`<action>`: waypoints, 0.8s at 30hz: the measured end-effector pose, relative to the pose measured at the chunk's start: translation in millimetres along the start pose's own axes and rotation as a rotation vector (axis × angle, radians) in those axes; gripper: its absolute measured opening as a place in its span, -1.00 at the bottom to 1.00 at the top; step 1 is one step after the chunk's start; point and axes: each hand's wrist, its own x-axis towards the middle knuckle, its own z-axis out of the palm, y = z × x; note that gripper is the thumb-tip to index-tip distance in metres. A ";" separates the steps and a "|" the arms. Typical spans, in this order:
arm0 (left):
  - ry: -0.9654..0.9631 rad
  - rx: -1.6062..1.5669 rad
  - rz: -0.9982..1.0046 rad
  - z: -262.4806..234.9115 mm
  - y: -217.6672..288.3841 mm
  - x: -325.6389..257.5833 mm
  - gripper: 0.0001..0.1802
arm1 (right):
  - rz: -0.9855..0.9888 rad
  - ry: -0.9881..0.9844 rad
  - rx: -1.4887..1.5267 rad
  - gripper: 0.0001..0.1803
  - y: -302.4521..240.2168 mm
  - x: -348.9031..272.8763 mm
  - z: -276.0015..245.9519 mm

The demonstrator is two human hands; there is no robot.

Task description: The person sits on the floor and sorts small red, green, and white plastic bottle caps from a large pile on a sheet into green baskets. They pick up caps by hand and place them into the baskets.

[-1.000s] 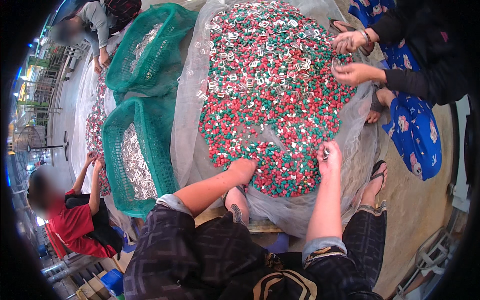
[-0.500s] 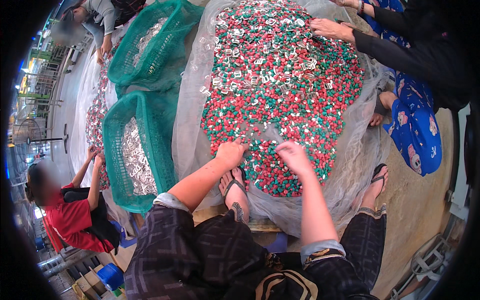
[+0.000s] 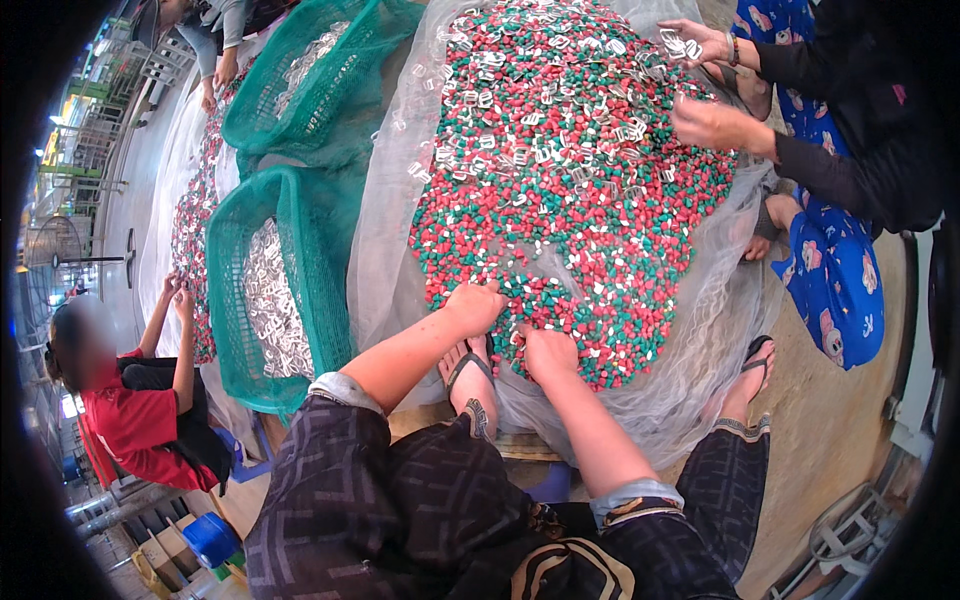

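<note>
At the near edge of a heap of red, green and white pellets (image 3: 590, 190) on clear sheeting (image 3: 390, 250), left hand (image 3: 475, 305) and right hand (image 3: 548, 352) clenched into the pellets, green mesh basket (image 3: 225, 300) of pale clips left of the heap, a co-worker's hands (image 3: 715, 125) at its far right.

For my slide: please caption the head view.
Both hands, left hand and right hand, dig into red, green, white pellets.

We look down at our left hand (image 3: 475, 305) and right hand (image 3: 548, 352), both pressed palm-down into the near edge of a heap of red, green and white pellets (image 3: 600, 200) on clear netting (image 3: 390, 260). Green mesh baskets (image 3: 300, 230) of metal clips sit left.
</note>
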 end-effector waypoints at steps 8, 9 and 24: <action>-0.031 -0.071 0.085 -1.2 -9.0 -1.6 -0.79 | 0.011 0.004 0.069 -0.68 -2.5 -8.1 -9.2; -0.045 -0.078 0.116 -3.6 -11.7 -1.8 -0.80 | -0.011 0.020 0.054 -0.67 -3.1 -9.7 -8.3; 0.161 -0.428 0.121 6.6 6.1 -15.6 -0.63 | 0.127 0.110 0.109 -0.78 0.6 -8.0 0.1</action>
